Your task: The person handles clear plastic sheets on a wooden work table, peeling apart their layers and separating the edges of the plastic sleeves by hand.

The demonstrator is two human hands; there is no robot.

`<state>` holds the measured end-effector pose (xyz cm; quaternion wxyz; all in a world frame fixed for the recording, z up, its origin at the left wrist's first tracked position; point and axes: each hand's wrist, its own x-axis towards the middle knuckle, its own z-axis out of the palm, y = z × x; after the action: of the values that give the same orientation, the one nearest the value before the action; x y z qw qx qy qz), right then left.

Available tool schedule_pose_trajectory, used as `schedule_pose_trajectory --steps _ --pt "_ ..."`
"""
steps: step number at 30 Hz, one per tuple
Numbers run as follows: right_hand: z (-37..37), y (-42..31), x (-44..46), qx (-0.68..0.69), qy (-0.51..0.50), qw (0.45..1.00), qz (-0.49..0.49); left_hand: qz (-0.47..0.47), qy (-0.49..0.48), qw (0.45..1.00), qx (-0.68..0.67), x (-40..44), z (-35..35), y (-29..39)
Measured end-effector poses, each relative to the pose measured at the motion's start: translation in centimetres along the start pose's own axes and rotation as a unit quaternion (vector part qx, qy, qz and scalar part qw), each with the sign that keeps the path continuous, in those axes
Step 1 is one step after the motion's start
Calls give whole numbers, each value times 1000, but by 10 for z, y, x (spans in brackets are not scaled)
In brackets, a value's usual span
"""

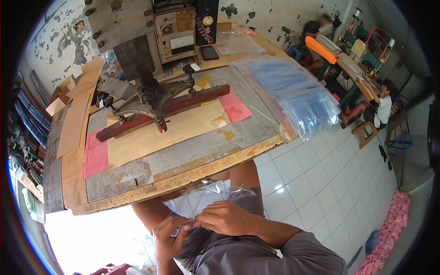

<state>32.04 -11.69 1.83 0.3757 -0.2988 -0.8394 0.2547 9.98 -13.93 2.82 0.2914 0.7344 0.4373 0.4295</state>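
Note:
Over my lap, a clear plastic sheet (pixel 195 201) spreads out from between my hands, its near edge pinched in my fingers. My left hand (pixel 169 231) is closed on that edge, thumb against fingertips. Close beside it, my right hand (pixel 225 217) also pinches the plastic, fingers bent and pointing left. The fingertips of both hands nearly meet. Just beyond the sheet is the front edge of the worktable (pixel 183 178). The part of the plastic under my fingers is hidden.
A press (pixel 146 91) with a long red bar (pixel 169 112) stands over a yellow sheet (pixel 151 142) on the table. Stacked clear plastic sheets (pixel 293 91) lie at the right, a phone (pixel 209 52) behind. Two people sit at another bench (pixel 353 68); a pink heap (pixel 389 233) lies far right.

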Motion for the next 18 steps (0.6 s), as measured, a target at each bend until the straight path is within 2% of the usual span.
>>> schedule_pose_trajectory --steps 8,18 --pt "-4 0 2 -3 2 1000 -13 -57 -3 998 -5 3 1 7" --pt "-4 3 4 -2 4 1000 -24 -47 7 999 -11 5 4 4"
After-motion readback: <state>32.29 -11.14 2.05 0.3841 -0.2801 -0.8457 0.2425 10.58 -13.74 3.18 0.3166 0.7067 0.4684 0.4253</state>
